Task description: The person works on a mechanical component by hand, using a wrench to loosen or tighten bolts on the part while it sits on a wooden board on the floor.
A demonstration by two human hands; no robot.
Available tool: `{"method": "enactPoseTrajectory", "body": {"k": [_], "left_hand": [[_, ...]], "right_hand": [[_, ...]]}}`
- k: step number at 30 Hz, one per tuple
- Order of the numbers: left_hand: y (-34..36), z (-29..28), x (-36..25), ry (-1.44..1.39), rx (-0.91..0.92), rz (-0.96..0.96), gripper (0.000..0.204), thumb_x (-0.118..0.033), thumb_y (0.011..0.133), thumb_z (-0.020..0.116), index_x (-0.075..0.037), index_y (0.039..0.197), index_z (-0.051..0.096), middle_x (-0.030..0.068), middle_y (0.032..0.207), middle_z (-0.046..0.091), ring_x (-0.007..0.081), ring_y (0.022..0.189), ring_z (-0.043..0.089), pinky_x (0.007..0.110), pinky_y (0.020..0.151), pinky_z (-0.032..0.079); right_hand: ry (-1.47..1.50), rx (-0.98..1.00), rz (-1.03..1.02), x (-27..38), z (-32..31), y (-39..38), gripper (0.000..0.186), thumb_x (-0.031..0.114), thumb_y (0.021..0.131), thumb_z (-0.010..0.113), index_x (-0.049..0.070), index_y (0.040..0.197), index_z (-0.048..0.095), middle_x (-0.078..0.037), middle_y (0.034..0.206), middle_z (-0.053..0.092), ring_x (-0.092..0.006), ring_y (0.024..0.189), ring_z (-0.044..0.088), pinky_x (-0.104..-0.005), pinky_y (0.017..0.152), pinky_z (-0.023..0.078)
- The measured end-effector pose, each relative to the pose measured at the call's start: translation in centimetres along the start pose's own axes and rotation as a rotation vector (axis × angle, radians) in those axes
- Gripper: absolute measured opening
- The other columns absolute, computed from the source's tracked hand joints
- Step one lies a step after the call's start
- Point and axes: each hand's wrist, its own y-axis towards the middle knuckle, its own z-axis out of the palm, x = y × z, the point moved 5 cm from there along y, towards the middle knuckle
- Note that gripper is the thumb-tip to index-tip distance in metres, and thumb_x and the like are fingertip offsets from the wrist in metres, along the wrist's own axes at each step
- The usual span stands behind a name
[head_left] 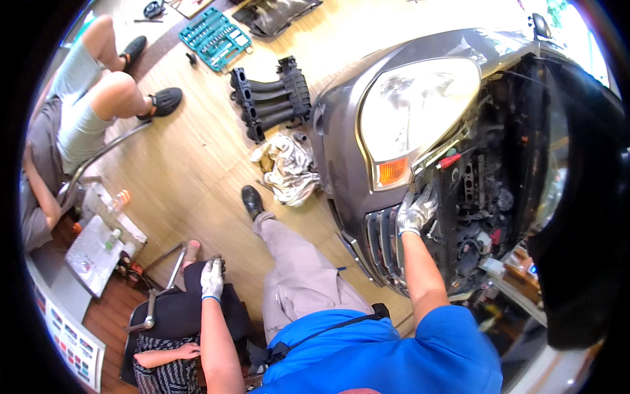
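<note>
Right grip [417,210] rests at the grille [382,243], headlight [420,108] just beyond.

Room is found above the dark, cluttered engine bay [484,187]; leftward passage is blocked by a rounded clear headlight [417,108].

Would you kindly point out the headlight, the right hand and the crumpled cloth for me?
Headlight [417,106]: head view, middle of its clear lens.
Right hand [415,210]: head view, back of the white glove.
Crumpled cloth [293,171]: head view, folds near its middle.
</note>
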Motion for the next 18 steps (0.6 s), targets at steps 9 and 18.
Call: {"method": "enactPoseTrajectory", "body": {"k": [9, 18], "left_hand": [[-6.0, -2.9, -4.3, 0.621, -0.031, 0.152, 0.042, -0.035, 0.100, 0.045, -0.005, 0.118, 0.068, 0.0148, 0.097, 0.071, 0.0262, 0.095, 0.067, 0.036, 0.086, 0.051], [-11.3, -7.7, -4.5, 1.244, -0.176, 0.530, 0.034, -0.018, 0.097, 0.043, -0.010, 0.122, 0.065, 0.0151, 0.122, 0.065, 0.0354, 0.111, 0.063, 0.043, 0.096, 0.050]], "right_hand": [[-0.033, 0.052, 0.023, -1.0, 1.6, -0.4, 0.080, 0.065, 0.096, 0.036, 0.013, 0.156, 0.027, -0.025, 0.153, 0.032, -0.0466, 0.137, 0.034, -0.0546, 0.114, 0.028], [-0.039, 0.140, 0.067, 0.8, -1.2, -0.3, 0.072, 0.052, 0.098, 0.046, 0.010, 0.154, 0.029, -0.021, 0.150, 0.039, -0.0379, 0.138, 0.036, -0.0500, 0.116, 0.029]]}}
